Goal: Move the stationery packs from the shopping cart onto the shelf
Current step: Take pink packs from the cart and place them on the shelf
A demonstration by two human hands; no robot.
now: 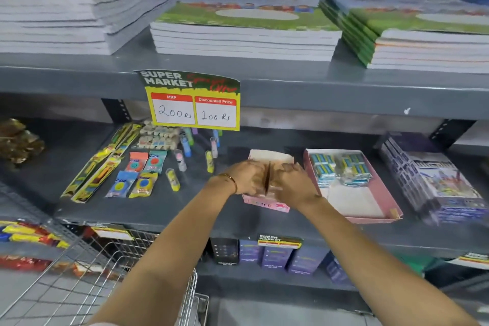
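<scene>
Both hands are setting a pink box down on the middle shelf.

The left hand (244,177) and right hand (293,182) meet over the pink box (267,205), which sits on the shelf (211,222) between the loose small packs (144,174) on the left and an open tray (370,206) on the right. Motion blur hides the fingers, so I cannot tell whether they clasp the box or something inside it. The placing step looks nearly done; next, probably let go and reach back down to the cart (105,280), near left, for another pack.
</scene>
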